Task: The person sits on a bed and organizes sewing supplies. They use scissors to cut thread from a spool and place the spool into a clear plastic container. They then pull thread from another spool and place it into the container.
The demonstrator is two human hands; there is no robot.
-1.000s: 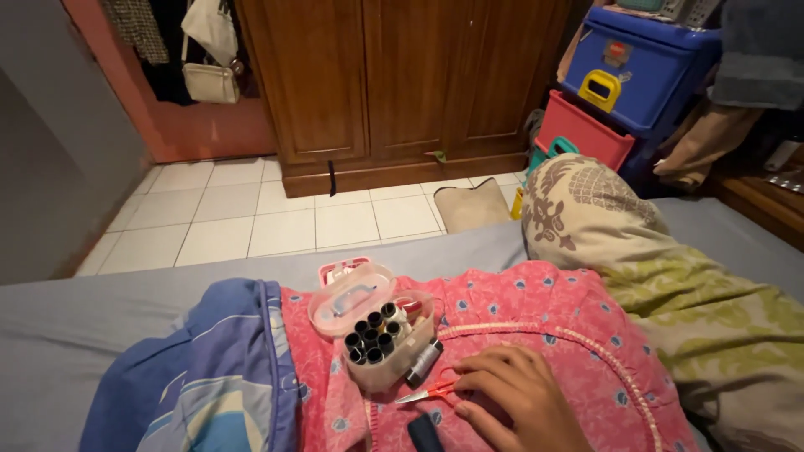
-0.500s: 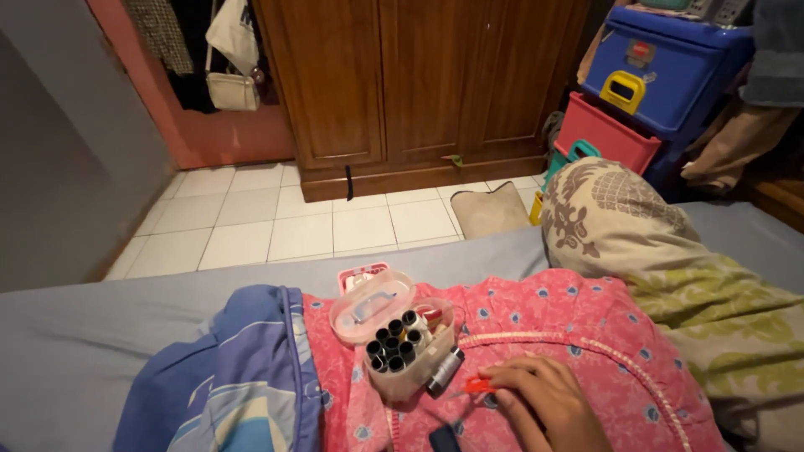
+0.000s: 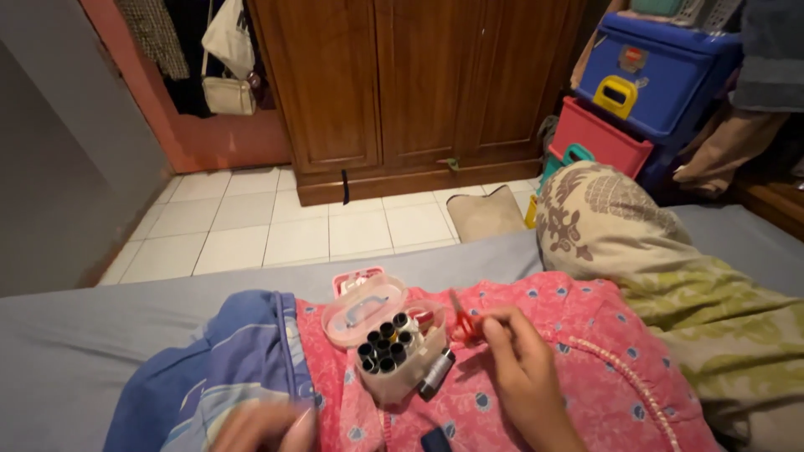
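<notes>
My right hand (image 3: 521, 368) holds small red-handled scissors (image 3: 462, 322) above a pink patterned garment (image 3: 586, 360) spread on the bed. Just left of them stands an open pink sewing kit box (image 3: 381, 335) with several dark thread spools upright in it. A dark spool (image 3: 437, 374) lies against the box's right side. My left hand (image 3: 264, 425) is blurred at the bottom edge over a blue striped cloth (image 3: 234, 360); I cannot tell whether it holds anything.
A grey sheet (image 3: 100, 335) covers the bed. A patterned pillow (image 3: 603, 218) and green floral cloth (image 3: 729, 318) lie at the right. Beyond are white floor tiles (image 3: 276, 226), a wooden wardrobe (image 3: 410, 84), stacked blue and red plastic bins (image 3: 645, 84) and a hanging white bag (image 3: 228, 92).
My right hand has lifted the red scissors off the pink garment and raised them beside the kit. My left hand has come into view at the bottom. The camera tilted slightly up.
</notes>
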